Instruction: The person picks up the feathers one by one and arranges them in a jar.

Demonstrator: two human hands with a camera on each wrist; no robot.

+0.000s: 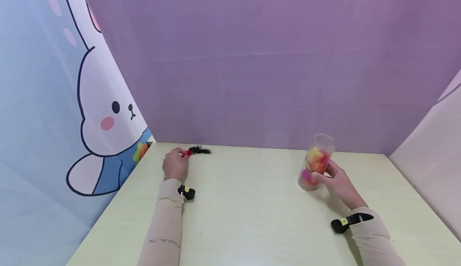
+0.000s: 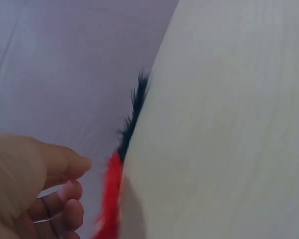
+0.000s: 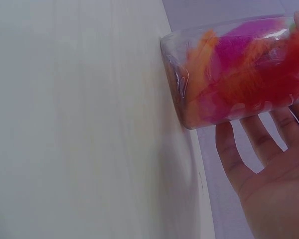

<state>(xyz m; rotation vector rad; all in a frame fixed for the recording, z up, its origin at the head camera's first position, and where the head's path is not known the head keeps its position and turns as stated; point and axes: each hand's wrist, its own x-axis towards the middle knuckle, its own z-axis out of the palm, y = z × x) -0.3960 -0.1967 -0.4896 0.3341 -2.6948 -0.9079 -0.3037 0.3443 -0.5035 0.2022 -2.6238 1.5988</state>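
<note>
On the left of the table lies a fluffy feather (image 1: 199, 150), dark at one end and red at the other. My left hand (image 1: 175, 164) is beside its red end, fingertips overlapping it in the head view. In the left wrist view, the thumb and loosely bent fingers (image 2: 74, 214) show a gap from the red fluff (image 2: 109, 199). My right hand (image 1: 338, 182) grips a clear cylindrical jar (image 1: 323, 141), thumb on the near side and fingers around the far side. The jar leans to the right. Inside are orange, red, yellow and magenta feathers (image 3: 239, 74).
The pale table (image 1: 245, 202) reaches back to a purple cloth wall (image 1: 252, 66). A blue curtain with a cartoon rabbit (image 1: 104, 110) hangs on the left, and a light curtain (image 1: 439, 158) on the right. Black cameras (image 1: 187, 193) are strapped to both wrists.
</note>
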